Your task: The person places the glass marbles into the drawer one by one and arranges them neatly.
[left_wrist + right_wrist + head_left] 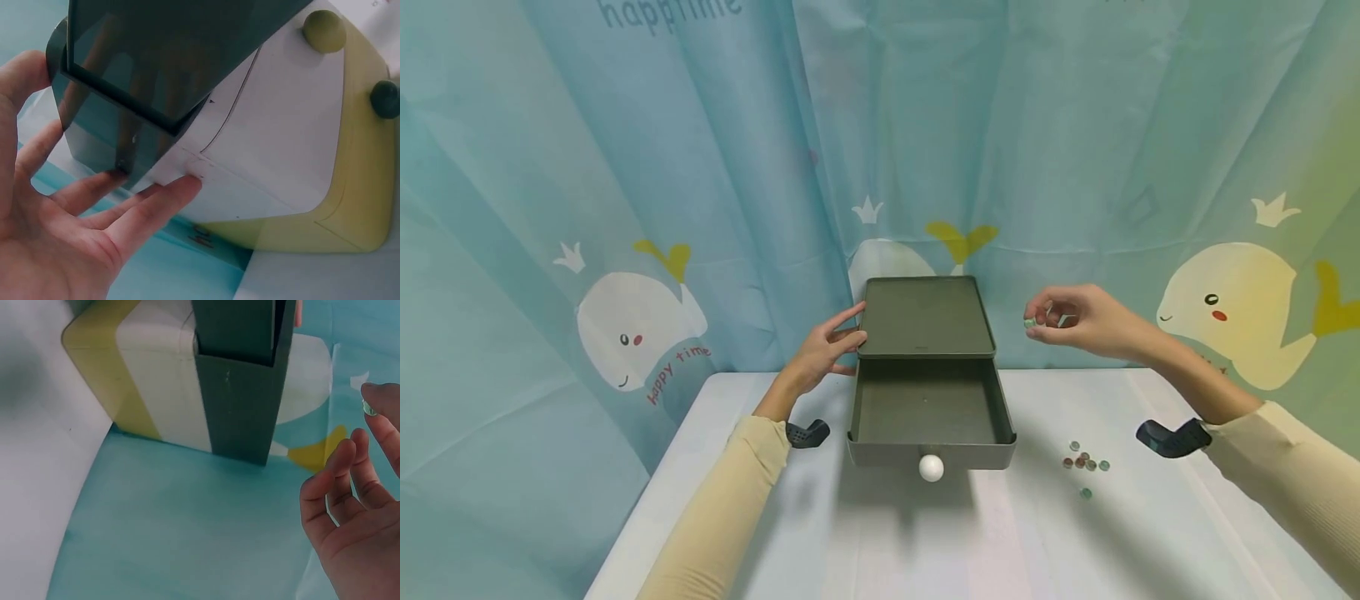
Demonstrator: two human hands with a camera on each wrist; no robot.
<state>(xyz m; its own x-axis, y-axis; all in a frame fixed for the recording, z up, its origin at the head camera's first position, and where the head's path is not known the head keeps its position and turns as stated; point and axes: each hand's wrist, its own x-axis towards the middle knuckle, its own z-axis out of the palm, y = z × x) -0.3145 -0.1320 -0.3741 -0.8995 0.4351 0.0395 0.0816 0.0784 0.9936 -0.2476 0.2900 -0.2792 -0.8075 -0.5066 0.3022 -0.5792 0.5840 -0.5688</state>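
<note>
A storage box with stacked drawers stands on the table, its dark green top drawer (887,454) pulled out and the inside bare. My left hand (820,354) rests along the left side of the box's green upper tier (925,317), fingers spread and fairly straight. To the right of the box, raised above the table, my right hand (1086,318) pinches a small greenish glass bead (369,409) between thumb and forefinger. The other fingers of that hand curl loosely. Below it, several small green and reddish-brown beads (1086,493) lie on the table.
Under the green tier are a white tier (275,137) and a yellow tier (369,206), with round knobs on their fronts. A white knob (931,468) sits on the open drawer's front. Behind the white table (700,500) hangs a blue curtain (737,167) with whale prints.
</note>
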